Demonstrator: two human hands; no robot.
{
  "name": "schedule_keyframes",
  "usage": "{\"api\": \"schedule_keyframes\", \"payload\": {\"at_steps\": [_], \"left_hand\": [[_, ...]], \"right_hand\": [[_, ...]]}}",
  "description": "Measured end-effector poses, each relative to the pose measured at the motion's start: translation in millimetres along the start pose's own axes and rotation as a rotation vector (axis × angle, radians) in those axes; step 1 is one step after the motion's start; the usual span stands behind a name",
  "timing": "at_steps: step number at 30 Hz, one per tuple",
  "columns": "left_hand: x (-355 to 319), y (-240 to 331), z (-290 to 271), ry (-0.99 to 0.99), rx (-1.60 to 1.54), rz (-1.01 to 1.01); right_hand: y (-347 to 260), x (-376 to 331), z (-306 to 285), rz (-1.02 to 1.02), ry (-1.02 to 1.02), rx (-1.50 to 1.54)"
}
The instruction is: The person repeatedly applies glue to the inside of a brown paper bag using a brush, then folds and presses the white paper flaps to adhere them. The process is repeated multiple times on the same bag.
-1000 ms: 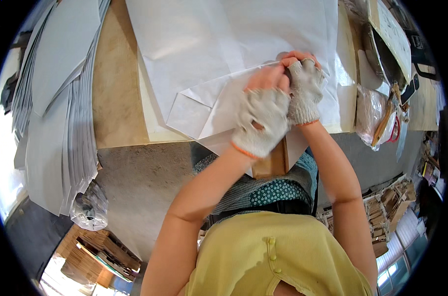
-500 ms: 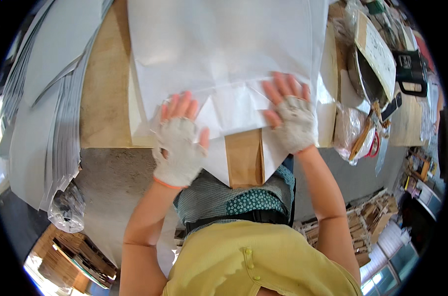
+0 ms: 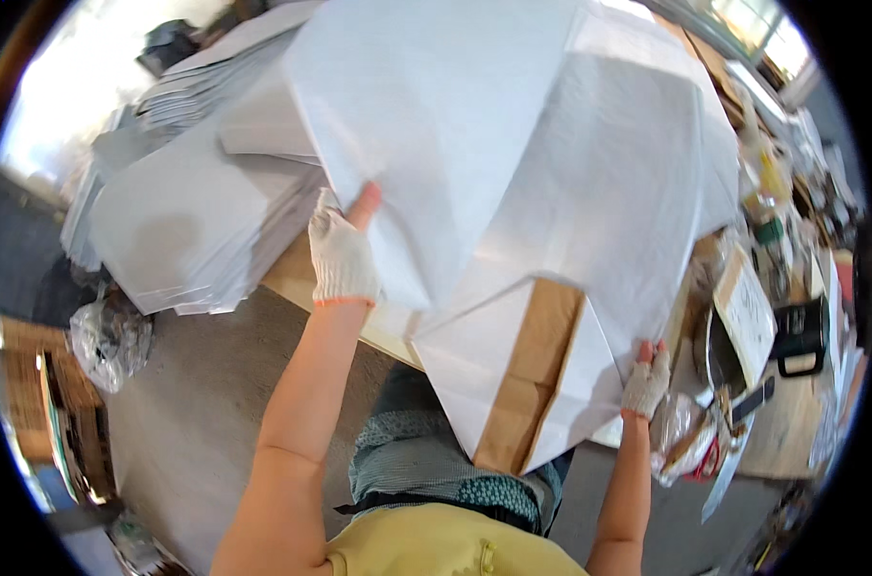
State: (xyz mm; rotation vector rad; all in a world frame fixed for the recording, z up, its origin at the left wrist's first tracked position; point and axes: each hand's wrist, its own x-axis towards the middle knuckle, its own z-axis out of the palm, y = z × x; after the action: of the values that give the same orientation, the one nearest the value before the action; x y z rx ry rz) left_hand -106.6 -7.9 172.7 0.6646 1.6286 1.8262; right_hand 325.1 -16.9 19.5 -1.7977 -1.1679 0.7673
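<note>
A large white paper bag [image 3: 513, 192] with a folded bottom and brown inner flap [image 3: 527, 384] is lifted off the wooden table, spread wide across the view. My left hand [image 3: 343, 252], in a white fingerless knit glove, grips its left edge. My right hand [image 3: 647, 376], gloved the same way, holds its lower right edge. The bag hides most of the table under it.
A tall stack of flat white bags [image 3: 181, 221] lies to the left on the table. At the right stand a cardboard box [image 3: 743, 312], a black tool [image 3: 796, 336], a metal bowl and plastic wrappers. A crumpled plastic bag [image 3: 109, 336] lies on the grey floor.
The hands were pressing a fold on the flat bag, then spread apart. Now both hold its edges and the bag is lifted up off the table; the view has swung left.
</note>
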Motion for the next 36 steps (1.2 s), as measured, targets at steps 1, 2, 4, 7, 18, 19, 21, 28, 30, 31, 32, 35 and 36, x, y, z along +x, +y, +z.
{"api": "schedule_keyframes", "payload": {"at_steps": [1, 2, 4, 7, 18, 19, 21, 28, 30, 31, 32, 35, 36], "left_hand": [[14.8, 8.3, -3.4, 0.115, -0.076, -0.007], [35.1, 12.6, -6.1, 0.225, -0.155, -0.017], [86.6, 10.6, -13.8, 0.372, -0.278, 0.006], [162.8, -19.4, -40.9, 0.492, -0.292, -0.018], [-22.7, -192.5, 9.2, -0.544, 0.716, 0.356], [-51.4, -172.0, 21.0, -0.673, 0.807, 0.628], [-74.0, -115.3, 23.0, -0.865, 0.868, 0.489], [-122.9, -121.1, -7.5, -1.174, 0.715, 0.647], [-128.8, -119.6, 4.3, -1.257, 0.727, 0.641], [-130.3, -121.5, 9.9, -1.268, 0.739, 0.611], [-131.2, -123.1, 13.3, -1.280, 0.751, 0.582], [-116.9, -111.1, -0.5, -1.273, 0.968, 0.597], [-110.0, -109.5, -10.3, -1.252, 1.034, 0.611]], "right_hand": [[-7.2, 0.6, -0.4, 0.028, 0.007, -0.029], [-15.6, 2.4, 0.8, -0.069, 0.028, -0.197], [-34.1, 2.4, 2.2, -0.262, 0.085, -0.523], [-29.2, 23.1, 5.9, -0.368, 0.107, -0.321], [-70.2, 3.1, 20.5, -0.394, -0.609, -0.394], [-77.8, 8.4, 21.7, -0.318, -0.612, -0.436], [-75.4, -9.8, 12.3, -0.355, -0.594, -0.485], [-65.4, -69.8, 8.1, -0.817, -0.729, -0.534], [-74.9, -76.2, 24.2, -0.808, -0.853, -0.572], [-78.9, -80.0, 37.6, -0.769, -0.840, -0.453], [-80.1, -80.6, 46.8, -0.730, -0.822, -0.334], [-68.6, -70.1, 38.0, -0.889, -0.834, -0.521], [-63.2, -70.4, 24.7, -0.859, -0.788, -0.589]]}}
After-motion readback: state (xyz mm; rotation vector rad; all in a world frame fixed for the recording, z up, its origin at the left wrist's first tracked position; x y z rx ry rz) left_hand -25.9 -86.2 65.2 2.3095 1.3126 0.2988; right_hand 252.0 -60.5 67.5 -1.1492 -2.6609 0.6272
